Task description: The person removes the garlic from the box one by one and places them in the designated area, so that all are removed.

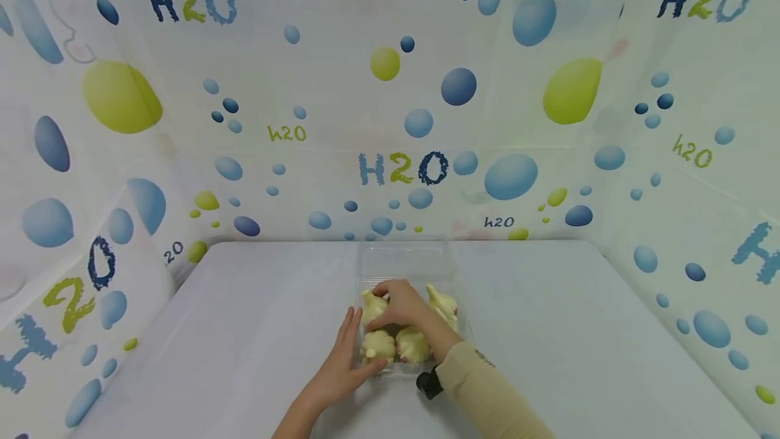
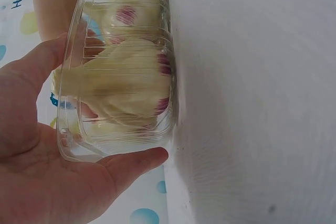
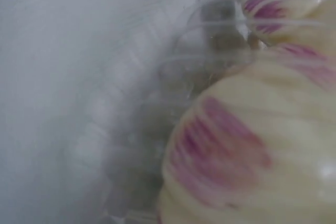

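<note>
One garlic bulb is grasped by the right hand, just left of the lower centre of the head view; it is gripped between fingers curled over its far side and a thumb on its near side. Its neck is pointed toward the upper left, with the long axis steeply slanted in the frame. The bulb is seen at the left of the grip, within the upper left part of a clear plastic container, whose lid is opened toward the top of the frame.

Three other bulbs can be counted there: a lower left bulb, with its neck turned toward the bottom of the frame; a lower middle bulb, whose neck cannot be made out; and an upper right bulb, with its neck aimed to the upper left. Whether more are covered by the right hand cannot be told.

Nothing is clenched in the left hand: its fingers are laid straight along the container's left wall, its thumb extended along the near edge. In the left wrist view, a bulb's neck is directed left, away from the white table.
</note>
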`<act>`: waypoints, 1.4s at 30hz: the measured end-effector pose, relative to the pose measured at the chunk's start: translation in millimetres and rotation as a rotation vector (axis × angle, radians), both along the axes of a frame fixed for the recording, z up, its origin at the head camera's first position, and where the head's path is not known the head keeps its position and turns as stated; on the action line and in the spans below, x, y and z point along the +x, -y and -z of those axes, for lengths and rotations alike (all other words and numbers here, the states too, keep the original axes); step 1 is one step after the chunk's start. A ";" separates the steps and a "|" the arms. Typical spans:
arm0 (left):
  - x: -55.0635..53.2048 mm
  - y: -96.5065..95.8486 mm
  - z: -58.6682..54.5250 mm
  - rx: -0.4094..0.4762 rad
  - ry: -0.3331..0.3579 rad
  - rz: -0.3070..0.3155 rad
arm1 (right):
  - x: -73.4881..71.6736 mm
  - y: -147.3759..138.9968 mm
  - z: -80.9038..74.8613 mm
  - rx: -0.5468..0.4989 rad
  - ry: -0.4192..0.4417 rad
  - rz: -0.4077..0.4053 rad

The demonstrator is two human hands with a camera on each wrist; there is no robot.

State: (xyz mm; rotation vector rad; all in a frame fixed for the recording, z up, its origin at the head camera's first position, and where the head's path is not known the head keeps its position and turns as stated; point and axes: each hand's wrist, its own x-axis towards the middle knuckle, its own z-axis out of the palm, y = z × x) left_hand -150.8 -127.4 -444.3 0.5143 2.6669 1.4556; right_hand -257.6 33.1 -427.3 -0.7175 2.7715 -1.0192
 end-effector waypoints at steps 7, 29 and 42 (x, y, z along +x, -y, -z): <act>-0.9 -0.5 0.0 -0.013 -0.006 0.005 | -1.1 -6.8 -3.5 -0.055 0.003 0.024; -1.8 0.0 2.5 -0.008 -0.026 -0.012 | 7.6 -31.7 -21.3 -0.255 0.021 0.069; 1.0 -1.4 1.2 -0.015 -0.029 -0.020 | 19.6 -45.8 -31.3 -0.256 -0.003 0.111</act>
